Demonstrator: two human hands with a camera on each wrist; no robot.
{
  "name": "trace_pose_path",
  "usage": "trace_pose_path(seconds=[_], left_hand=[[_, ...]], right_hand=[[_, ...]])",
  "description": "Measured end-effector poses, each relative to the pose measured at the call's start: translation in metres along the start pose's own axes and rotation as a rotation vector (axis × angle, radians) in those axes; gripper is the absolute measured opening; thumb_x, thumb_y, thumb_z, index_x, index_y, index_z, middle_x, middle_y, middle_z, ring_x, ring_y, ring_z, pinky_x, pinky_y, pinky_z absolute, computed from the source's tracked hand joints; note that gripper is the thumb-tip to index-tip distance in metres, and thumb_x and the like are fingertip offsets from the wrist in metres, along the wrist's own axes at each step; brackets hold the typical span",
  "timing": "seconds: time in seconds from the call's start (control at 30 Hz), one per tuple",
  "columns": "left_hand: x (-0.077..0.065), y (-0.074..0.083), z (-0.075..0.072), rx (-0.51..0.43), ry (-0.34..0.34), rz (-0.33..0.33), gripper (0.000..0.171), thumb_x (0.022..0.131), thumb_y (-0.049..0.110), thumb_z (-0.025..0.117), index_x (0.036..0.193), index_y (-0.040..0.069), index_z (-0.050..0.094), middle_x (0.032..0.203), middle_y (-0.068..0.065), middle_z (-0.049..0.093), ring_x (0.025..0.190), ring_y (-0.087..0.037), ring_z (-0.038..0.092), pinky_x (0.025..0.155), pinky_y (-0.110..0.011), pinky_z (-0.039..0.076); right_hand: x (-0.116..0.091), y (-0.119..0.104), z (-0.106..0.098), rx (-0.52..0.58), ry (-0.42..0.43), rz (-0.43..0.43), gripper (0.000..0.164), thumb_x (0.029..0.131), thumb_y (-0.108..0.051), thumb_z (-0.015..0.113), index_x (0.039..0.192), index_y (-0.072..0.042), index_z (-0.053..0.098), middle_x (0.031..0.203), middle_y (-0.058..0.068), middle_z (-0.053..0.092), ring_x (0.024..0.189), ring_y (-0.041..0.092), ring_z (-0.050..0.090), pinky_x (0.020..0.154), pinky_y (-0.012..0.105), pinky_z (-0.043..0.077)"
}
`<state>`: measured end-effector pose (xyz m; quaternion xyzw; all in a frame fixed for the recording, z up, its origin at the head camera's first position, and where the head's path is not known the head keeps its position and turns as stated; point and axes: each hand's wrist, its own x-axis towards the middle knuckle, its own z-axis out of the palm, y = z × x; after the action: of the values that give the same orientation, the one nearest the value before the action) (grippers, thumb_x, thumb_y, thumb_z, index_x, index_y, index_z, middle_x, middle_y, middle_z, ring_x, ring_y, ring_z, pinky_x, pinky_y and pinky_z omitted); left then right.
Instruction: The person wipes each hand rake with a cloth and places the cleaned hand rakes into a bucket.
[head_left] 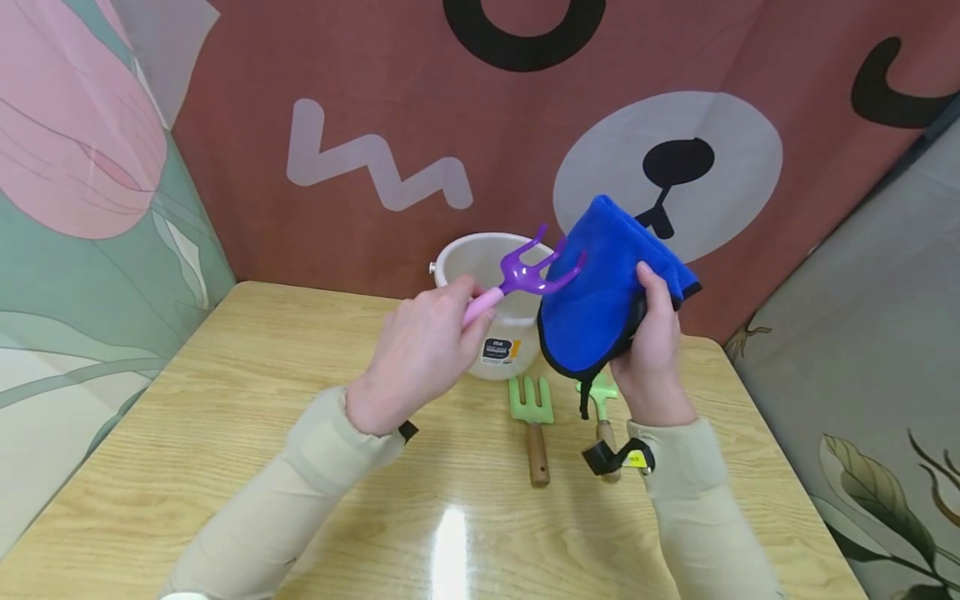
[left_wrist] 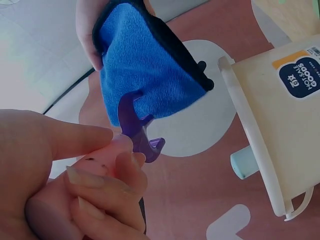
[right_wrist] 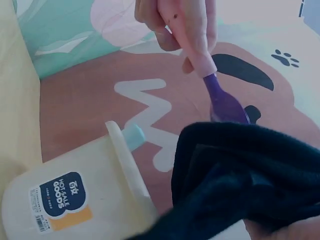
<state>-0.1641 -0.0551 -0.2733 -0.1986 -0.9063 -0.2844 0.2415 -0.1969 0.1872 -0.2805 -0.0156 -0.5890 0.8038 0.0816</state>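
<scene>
My left hand [head_left: 420, 350] grips the pink handle of a small purple hand fork [head_left: 525, 271], its tines pointing up and to the right. In the left wrist view the fingers curl round that handle, and the tines [left_wrist: 132, 120] overlap a blue cloth. My right hand [head_left: 656, 358] holds this folded blue cloth [head_left: 600, 292], which has a black edge and a dangling black cord, with the thumb lying over its front. The cloth's dark side [right_wrist: 240, 175] fills the lower right wrist view and hides the tine ends there.
Behind the hands stands a white bucket [head_left: 495, 312] with a label. On the wooden table [head_left: 225, 417] lie a green hand fork [head_left: 532, 408] with a wooden handle and another green tool [head_left: 600, 396], partly covered by the right hand and wrist strap. A printed cloth [head_left: 360, 75] hangs behind.
</scene>
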Motion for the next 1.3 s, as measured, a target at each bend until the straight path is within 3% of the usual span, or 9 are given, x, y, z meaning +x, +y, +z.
trace_pose_path(seconds=[0.17,0.33,0.5,0.7,0.93,1.3], left_hand=[[0.0,0.0,0.001,-0.016,-0.004,0.031,0.019,0.1,0.023,0.059,0.102,0.005,0.067,0.056,-0.003,0.05,0.043,-0.017,0.048,0.04,-0.033,0.038],[0.0,0.0,0.002,-0.045,0.009,0.066,0.022,0.1,0.023,0.06,0.102,0.004,0.07,0.055,-0.001,0.048,0.042,-0.016,0.047,0.041,-0.032,0.037],[0.0,0.0,0.002,-0.076,0.015,0.097,0.025,0.102,0.028,0.058,0.089,0.01,0.068,0.053,0.001,0.04,0.041,-0.014,0.043,0.041,-0.03,0.032],[0.0,0.001,0.002,-0.086,-0.002,0.108,0.025,0.103,0.029,0.058,0.088,0.012,0.069,0.061,0.0,0.042,0.042,-0.013,0.042,0.042,-0.028,0.031],[0.0,0.002,0.003,-0.084,-0.009,0.111,0.039,0.103,0.029,0.058,0.069,0.014,0.047,0.064,-0.001,0.04,0.041,-0.013,0.037,0.044,-0.028,0.026],[0.001,0.002,0.004,-0.094,0.01,0.118,0.042,0.103,0.029,0.057,0.068,0.014,0.042,0.059,0.001,0.037,0.042,-0.013,0.036,0.045,-0.028,0.026]], right_hand=[[0.002,0.006,0.001,0.014,-0.065,0.053,0.084,0.097,-0.06,0.048,0.162,-0.036,0.001,0.169,0.0,0.015,0.15,0.032,0.023,0.12,0.064,0.019],[0.006,0.01,0.001,0.056,-0.103,0.055,0.078,0.098,-0.057,0.047,0.16,-0.035,0.005,0.167,0.001,0.02,0.149,0.032,0.026,0.119,0.064,0.021],[0.008,0.013,0.001,0.098,-0.15,0.054,0.073,0.1,-0.053,0.046,0.159,-0.033,0.007,0.165,0.002,0.022,0.149,0.032,0.026,0.12,0.063,0.021],[0.01,0.016,0.001,0.133,-0.18,0.069,0.071,0.101,-0.052,0.045,0.159,-0.033,0.008,0.165,0.003,0.022,0.149,0.032,0.027,0.12,0.061,0.022],[0.013,0.022,0.004,0.188,-0.215,0.064,0.064,0.104,-0.047,0.042,0.159,-0.031,0.013,0.162,0.002,0.028,0.147,0.026,0.032,0.121,0.054,0.025],[0.01,0.026,0.008,0.214,-0.29,0.09,0.063,0.106,-0.042,0.039,0.161,-0.03,0.009,0.166,0.002,0.023,0.15,0.028,0.028,0.123,0.056,0.023]])
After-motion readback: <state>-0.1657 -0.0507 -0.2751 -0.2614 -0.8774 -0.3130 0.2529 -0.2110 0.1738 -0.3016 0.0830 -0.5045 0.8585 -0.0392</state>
